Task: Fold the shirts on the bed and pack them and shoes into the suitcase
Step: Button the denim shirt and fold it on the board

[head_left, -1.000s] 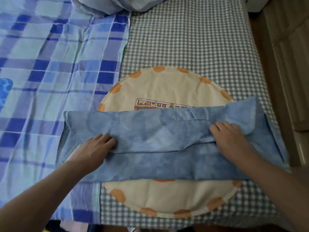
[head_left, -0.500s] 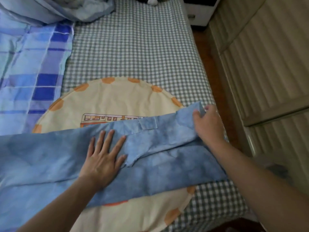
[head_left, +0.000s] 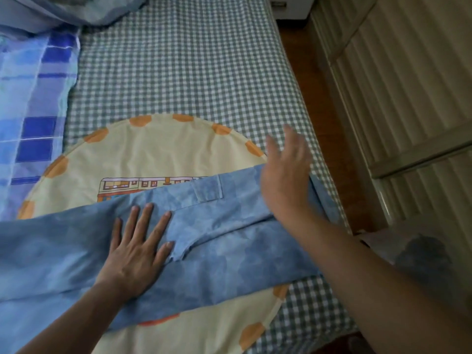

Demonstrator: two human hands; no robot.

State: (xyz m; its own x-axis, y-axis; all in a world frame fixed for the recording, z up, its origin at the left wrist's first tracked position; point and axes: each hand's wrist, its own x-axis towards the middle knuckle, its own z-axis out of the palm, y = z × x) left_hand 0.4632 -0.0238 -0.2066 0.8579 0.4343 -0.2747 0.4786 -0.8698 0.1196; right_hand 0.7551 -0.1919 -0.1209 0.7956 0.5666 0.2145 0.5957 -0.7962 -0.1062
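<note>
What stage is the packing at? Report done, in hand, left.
Done: the blue shirt lies folded lengthwise into a long band across the round cushion. In hand: the left hand presses flat on its middle; the right hand, blurred, hovers open over its right end. Left: cross folds, all packing; no suitcase or shoes in view.

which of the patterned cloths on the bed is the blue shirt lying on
The round cream cloth with orange dots round its rim and a train picture; the blue shirt lies across it. The blue plaid cover and grey checked sheet lie beside it.
</note>
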